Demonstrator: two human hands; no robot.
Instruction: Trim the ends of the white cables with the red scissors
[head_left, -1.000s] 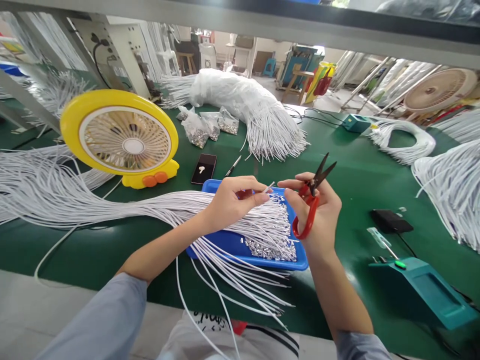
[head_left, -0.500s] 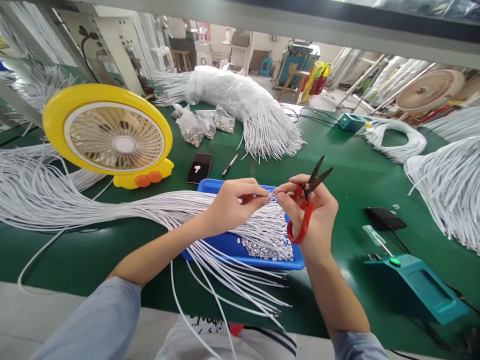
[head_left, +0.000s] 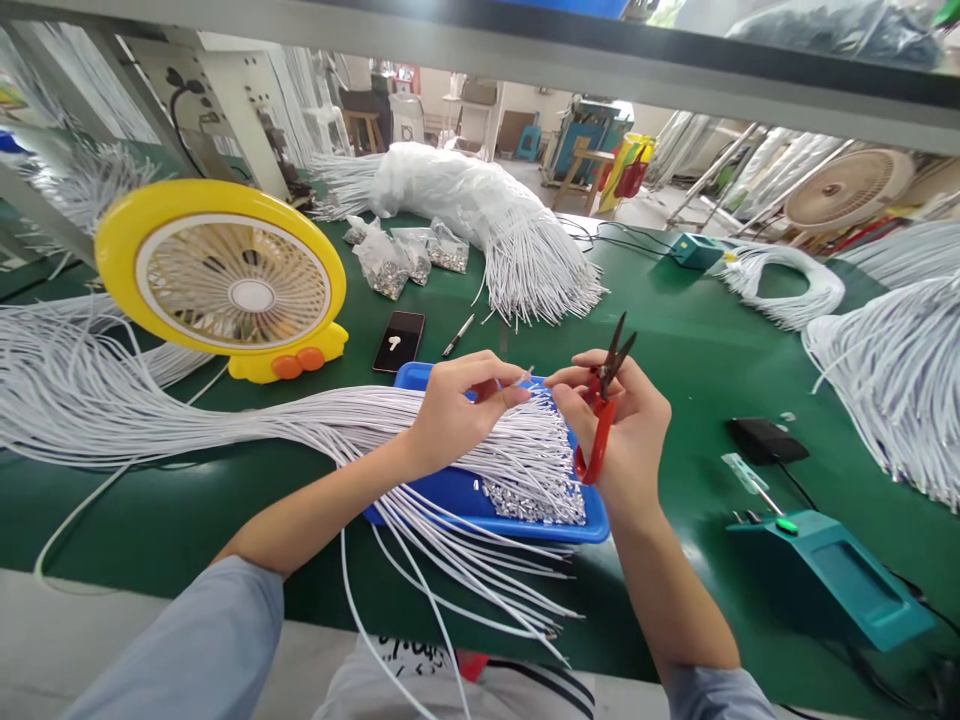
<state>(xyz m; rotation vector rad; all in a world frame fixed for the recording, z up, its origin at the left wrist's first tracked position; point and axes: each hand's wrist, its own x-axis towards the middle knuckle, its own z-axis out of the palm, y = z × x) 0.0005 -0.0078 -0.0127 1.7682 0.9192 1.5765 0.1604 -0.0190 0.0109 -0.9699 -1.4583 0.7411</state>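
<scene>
Looks somewhere in the middle, I'd say: a thick bundle of white wires (head_left: 315, 413) lies across the blue tray (head_left: 487, 525), and lots of those ends look shiny, so my guess is they're finished. A looser bunch (head_left: 420, 515) fans out past the tray's front rim toward the near edge of the green table (head_left: 705, 350), and those ends look darker, so probably not done. There's also a decent pile of metal bits (head_left: 525, 505) in the tray's near right corner.

Hands-wise: the left hand (head_left: 461, 412) has thumb and forefinger pinched on one wire end (head_left: 529, 374) above the tray's far rim. Too small to tell if there's metal on it. That forearm slants in from the table's near edge, palm down. The right hand (head_left: 634, 430) is up over the tray's right end, red-handled scissors (head_left: 600, 440) tucked in it, blades slightly apart. Its thumb and forefinger leave a narrow gap just beside the left fingertips; can't make out anything between them.
</scene>
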